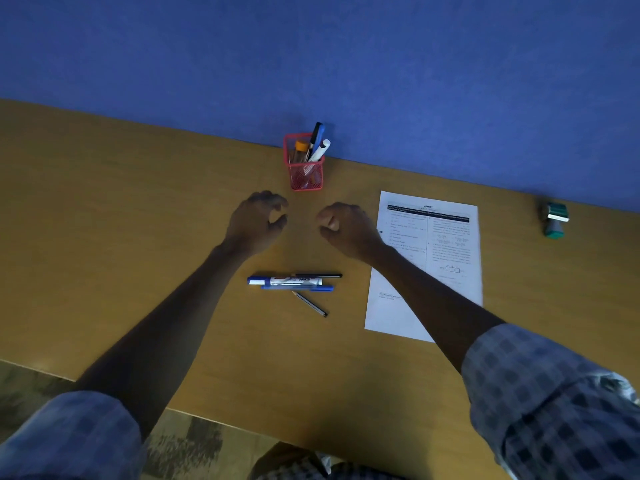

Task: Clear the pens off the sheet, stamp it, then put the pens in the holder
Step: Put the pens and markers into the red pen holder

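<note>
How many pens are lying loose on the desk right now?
4, clustered left of the sheet: a thin black pen, a white marker, a blue pen and a thin angled pen. One may hide another.

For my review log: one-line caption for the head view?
Both empty hands, left and right, hover between holder and loose pens; sheet clear.

A red wire-mesh pen holder (306, 168) stands against a blue wall (311, 57) on an ochre wooden table (121, 202). In the holder are an orange-capped marker (301, 147), a blue pen (318, 136) and a white marker (321, 150). Right of the holder lies a white printed paper sheet (446, 244) with black text, and further right a green stamp (555, 220), perhaps with a white band. Before the holder lies a blue-and-white marker (284, 280). The rolled sleeves (554, 403) are blue-grey checked.
</note>
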The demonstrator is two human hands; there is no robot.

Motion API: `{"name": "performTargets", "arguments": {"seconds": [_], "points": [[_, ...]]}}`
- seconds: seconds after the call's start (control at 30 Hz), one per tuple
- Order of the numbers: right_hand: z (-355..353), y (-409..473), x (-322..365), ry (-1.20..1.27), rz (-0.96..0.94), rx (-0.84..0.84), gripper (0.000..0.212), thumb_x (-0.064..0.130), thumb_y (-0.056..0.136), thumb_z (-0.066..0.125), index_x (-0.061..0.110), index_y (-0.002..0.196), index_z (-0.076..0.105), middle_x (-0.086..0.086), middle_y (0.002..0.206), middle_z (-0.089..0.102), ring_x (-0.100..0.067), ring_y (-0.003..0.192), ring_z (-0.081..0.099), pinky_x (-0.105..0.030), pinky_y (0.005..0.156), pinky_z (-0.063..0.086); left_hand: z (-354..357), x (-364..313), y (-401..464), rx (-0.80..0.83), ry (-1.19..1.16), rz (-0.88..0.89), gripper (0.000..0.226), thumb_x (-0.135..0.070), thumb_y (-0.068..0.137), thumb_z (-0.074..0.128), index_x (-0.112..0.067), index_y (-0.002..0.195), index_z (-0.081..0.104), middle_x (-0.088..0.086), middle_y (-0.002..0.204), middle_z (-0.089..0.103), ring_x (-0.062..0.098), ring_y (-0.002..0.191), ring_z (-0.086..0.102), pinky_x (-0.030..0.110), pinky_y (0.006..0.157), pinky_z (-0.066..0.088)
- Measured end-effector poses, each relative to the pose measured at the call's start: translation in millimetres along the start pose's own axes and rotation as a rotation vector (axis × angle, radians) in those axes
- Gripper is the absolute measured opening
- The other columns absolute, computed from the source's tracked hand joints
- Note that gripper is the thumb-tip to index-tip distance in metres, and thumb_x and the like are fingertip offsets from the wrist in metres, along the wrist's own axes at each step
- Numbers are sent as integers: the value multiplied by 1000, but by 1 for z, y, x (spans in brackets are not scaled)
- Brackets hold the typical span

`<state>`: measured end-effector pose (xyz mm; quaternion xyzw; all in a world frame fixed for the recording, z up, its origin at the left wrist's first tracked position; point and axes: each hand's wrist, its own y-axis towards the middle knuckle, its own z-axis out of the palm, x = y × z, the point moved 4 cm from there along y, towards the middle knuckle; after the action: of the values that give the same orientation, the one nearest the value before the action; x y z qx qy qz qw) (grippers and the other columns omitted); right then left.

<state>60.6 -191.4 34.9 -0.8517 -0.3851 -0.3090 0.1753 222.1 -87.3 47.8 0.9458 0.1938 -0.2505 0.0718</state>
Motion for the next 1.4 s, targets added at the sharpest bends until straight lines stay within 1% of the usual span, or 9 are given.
{"name": "performTargets", "arguments": {"seconds": [0.1, 0.33, 0.5, 0.77, 0.97, 1.1, 1.17, 1.3, 1.4], "points": [[12, -14, 0, -22, -12, 80, 16, 15, 84, 66, 17, 97, 74, -2, 101, 73, -21, 91, 68, -27, 80, 52, 5, 7, -18, 62, -34, -14, 18, -14, 84, 66, -13, 102, 70, 6, 100, 66, 24, 98, 60, 35, 83, 49], [39, -39, -2, -179, -38, 280, 14, 18, 87, 62, 20, 94, 74, 1, 100, 70, -21, 91, 66, -35, 83, 55, 21, 17, -59, 195, -6, -21, 20, -24, 82, 72, -17, 101, 73, 0, 105, 69, 19, 104, 60, 35, 87, 50], [46, -48, -4, -269, -95, 290, 16, 21, 89, 61, 19, 99, 73, 0, 101, 68, -21, 93, 64, -32, 78, 49, 34, 26, -81, 314, 40, -29, 28, -30, 85, 69, -20, 111, 70, -4, 110, 60, 13, 112, 51, 30, 84, 44], [48, -51, -7, -297, -110, 256, 18, 21, 89, 59, 18, 103, 71, 2, 103, 68, -19, 95, 63, -28, 75, 42, 34, 29, -88, 276, 136, 34, 22, -20, 90, 64, -14, 109, 71, -1, 106, 64, 20, 106, 56, 30, 77, 43], [36, -45, -6, -178, -85, 140, 12, 20, 90, 59, 17, 96, 69, -2, 94, 70, -21, 85, 64, -26, 69, 41, 21, 34, -81, 231, -74, -58, 17, -19, 87, 68, -15, 104, 70, -1, 101, 71, 14, 95, 65, 32, 80, 52], [19, -34, -7, 50, -13, 18, 8, 20, 89, 63, 19, 95, 69, 2, 91, 73, -11, 78, 66, -23, 70, 49, 1, 28, -65, 106, -320, -151, 10, -13, 81, 75, -17, 89, 74, -5, 88, 73, -7, 77, 63, 11, 72, 45], [11, -26, -6, 128, -13, -23, 9, 20, 90, 63, 17, 96, 70, 1, 91, 74, -11, 78, 66, -25, 70, 52, -9, 22, -54, 52, -423, -156, 8, -12, 78, 78, -16, 84, 75, -3, 81, 72, -7, 68, 61, 7, 63, 42], [-11, -5, -3, 268, 5, -157, 13, 16, 91, 62, 14, 99, 73, -2, 90, 74, -11, 78, 66, -20, 71, 50, -28, 13, -32, -60, -607, -153, 14, -12, 76, 80, -25, 73, 75, 6, 71, 69, 6, 63, 58, 15, 58, 43], [-32, 11, 2, 336, 24, -282, 14, 15, 88, 66, 12, 99, 75, -3, 85, 73, -13, 74, 65, -24, 68, 48, -41, 10, -9, -148, -665, -141, 15, -13, 78, 79, -27, 72, 74, -8, 62, 67, 7, 60, 57, 23, 61, 43]]}}
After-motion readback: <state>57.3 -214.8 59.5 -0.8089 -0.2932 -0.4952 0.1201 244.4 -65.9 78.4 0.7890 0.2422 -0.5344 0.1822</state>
